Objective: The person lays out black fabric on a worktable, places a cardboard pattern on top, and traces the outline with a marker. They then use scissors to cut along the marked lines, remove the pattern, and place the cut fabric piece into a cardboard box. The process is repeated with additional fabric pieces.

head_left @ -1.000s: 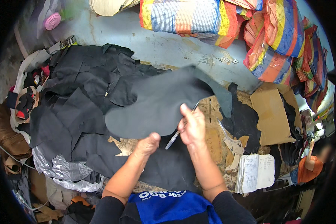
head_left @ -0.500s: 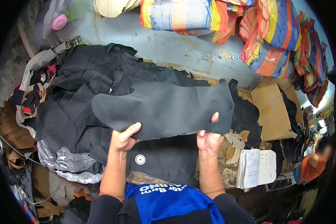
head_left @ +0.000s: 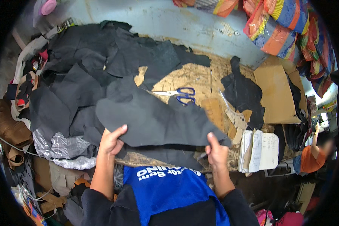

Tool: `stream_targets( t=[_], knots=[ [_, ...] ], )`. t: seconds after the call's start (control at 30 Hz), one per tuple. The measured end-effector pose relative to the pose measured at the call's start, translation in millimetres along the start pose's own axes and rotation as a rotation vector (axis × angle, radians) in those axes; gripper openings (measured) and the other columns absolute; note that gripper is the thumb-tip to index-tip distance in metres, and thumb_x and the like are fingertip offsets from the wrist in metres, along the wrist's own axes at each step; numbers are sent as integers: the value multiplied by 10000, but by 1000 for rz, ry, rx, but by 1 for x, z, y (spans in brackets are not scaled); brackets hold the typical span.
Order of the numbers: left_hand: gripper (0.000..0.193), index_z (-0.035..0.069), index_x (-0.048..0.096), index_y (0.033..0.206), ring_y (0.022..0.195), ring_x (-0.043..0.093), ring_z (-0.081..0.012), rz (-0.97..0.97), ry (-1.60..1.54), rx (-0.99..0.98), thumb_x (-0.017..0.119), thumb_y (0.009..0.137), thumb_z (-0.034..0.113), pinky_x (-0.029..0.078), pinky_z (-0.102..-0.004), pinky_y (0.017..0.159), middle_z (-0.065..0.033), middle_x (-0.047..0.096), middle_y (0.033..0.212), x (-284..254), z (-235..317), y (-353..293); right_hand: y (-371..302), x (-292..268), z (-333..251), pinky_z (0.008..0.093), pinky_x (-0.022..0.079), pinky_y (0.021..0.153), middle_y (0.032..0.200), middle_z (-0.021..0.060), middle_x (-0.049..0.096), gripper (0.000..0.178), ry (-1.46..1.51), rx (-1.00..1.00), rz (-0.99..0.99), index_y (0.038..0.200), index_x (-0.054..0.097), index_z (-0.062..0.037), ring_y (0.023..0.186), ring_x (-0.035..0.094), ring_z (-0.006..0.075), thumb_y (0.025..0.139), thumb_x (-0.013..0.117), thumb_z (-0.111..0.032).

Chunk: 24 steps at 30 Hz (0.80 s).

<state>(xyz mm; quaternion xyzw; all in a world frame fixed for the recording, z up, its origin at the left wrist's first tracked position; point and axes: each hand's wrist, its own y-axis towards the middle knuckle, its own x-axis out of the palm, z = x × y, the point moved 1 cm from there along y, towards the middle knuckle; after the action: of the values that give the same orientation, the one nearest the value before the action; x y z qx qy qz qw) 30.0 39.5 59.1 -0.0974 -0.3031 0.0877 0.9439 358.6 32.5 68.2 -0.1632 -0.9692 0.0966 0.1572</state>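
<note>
A large, curved piece of dark grey-black sheet material (head_left: 154, 120), like leather, stretches between my two hands above the front of the table. My left hand (head_left: 112, 143) grips its lower edge near the rounded left end, thumb on top. At the narrower right end, my right hand (head_left: 217, 150) pinches the edge, thumb above and fingers underneath. Another black sheet (head_left: 158, 156) lies below it, mostly covered. Just beyond the held piece are blue-handled scissors (head_left: 180, 94), resting on the wooden table (head_left: 188, 77).
Black sheets (head_left: 75, 75) heap up at left. A pen (head_left: 211, 81), tan card pieces (head_left: 214, 110) and an open notebook (head_left: 265, 150) lie rightward. A cardboard box (head_left: 273, 96) stands behind. Striped mesh bags (head_left: 278, 34) hang at upper right. Another person (head_left: 314, 162) is at far right.
Both hands have brought the sheet lower and nearer to me, its right end now tilting down. The scissors, pen and more tabletop have come into sight behind it.
</note>
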Motion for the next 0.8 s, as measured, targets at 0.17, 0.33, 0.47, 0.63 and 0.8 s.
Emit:
stream_targets(
  t=[0.17,0.33,0.47,0.63,0.8],
  knots=[
    [353,-58,551,1073,716,628,-188,215,694,-205,690,763,35,500,-257,497,-123,632,940,-41,-33,-42,-26,-65,47,267,494,665,823,84,661,350,-803,37,-146,1030,608,52,752,617,141,743,733,-106],
    [318,-80,585,1008,768,635,-181,112,1021,44,702,739,44,516,-297,659,-130,663,937,-36,-27,-55,-11,-74,34,313,491,737,807,105,642,585,-987,-154,71,1035,612,69,757,617,192,630,829,-294],
    [260,-82,619,935,799,642,-168,151,1076,62,703,720,36,492,-304,776,-127,686,914,-27,-27,-50,20,-34,32,279,485,659,734,75,595,653,-1015,-128,-40,1078,584,84,684,573,154,593,856,-258],
    [481,-34,534,1120,878,618,-224,270,638,-13,739,695,61,492,-327,729,-143,626,1019,-31,-36,-52,43,-6,55,210,446,577,676,12,524,496,-805,41,-165,969,582,45,613,489,81,597,855,-135],
    [664,32,393,1250,903,487,-169,592,968,271,756,698,98,422,-282,749,-99,468,1041,-32,-34,-78,46,-21,59,252,411,489,654,15,539,378,-774,7,-173,799,561,-9,545,482,94,603,839,-175]
  ],
)
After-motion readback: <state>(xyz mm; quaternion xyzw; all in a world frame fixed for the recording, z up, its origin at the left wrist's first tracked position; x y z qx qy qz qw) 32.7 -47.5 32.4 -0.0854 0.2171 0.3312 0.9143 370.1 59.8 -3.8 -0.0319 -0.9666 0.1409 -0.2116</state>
